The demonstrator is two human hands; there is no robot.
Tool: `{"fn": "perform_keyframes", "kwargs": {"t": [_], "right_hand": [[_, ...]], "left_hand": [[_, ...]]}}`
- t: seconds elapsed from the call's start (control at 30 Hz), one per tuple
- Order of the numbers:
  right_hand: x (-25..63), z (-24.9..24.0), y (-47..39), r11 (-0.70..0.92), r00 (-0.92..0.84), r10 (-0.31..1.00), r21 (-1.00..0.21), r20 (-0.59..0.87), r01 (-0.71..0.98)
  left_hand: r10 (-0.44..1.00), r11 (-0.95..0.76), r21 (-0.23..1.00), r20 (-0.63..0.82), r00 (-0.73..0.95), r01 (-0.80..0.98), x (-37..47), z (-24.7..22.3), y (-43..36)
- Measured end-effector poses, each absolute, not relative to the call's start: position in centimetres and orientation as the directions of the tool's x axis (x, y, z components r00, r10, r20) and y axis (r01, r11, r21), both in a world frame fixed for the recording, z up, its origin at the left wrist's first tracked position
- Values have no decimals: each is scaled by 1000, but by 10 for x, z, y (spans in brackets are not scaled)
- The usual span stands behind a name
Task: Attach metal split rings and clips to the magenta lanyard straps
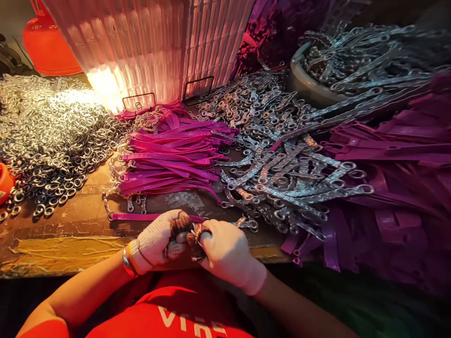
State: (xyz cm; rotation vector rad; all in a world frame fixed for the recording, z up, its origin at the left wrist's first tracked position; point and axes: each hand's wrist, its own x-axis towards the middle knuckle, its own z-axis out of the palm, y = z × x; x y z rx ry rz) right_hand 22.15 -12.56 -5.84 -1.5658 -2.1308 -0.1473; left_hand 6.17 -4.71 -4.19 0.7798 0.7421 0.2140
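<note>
My left hand (160, 240), in a white knit glove with dark, worn fingertips, is closed at the table's front edge. Against it, my right hand (225, 249), gloved too, pinches with bent fingers. A small metal piece (192, 231) shows between the fingertips; its shape is mostly hidden. Behind the hands lies one magenta strap (136, 217) with a short chain at its left end, its right end running behind the fingers. Beyond it is a pile of magenta straps (172, 157), and to the right a heap of metal chains (282, 183).
Metal rings (52, 155) are heaped at left, near an orange object (5, 182). A ribbed translucent panel (141, 47) stands at the back beside a red container (51, 47). A basin (305, 77) of chains stands back right; purple straps (398, 188) are piled at right.
</note>
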Motion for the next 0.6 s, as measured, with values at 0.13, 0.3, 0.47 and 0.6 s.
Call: {"fn": "perform_keyframes", "kwargs": {"t": [0.13, 0.3, 0.47, 0.6], "right_hand": [[226, -72, -125, 235, -57, 891, -351, 451, 906], [239, -80, -118, -19, 212, 926, -522, 311, 853], [238, -87, -118, -112, 253, 927, -441, 276, 890], [254, -86, -129, -133, 309, 903, -491, 299, 861]], "left_hand": [[562, 405, 880, -455, 691, 250, 76, -42, -23], [664, -559, 563, -136, 735, 609, 129, -33, 35], [759, -366, 443, -367, 538, 819, 204, -36, 51], [760, -357, 505, -332, 559, 785, 217, -37, 45]]}}
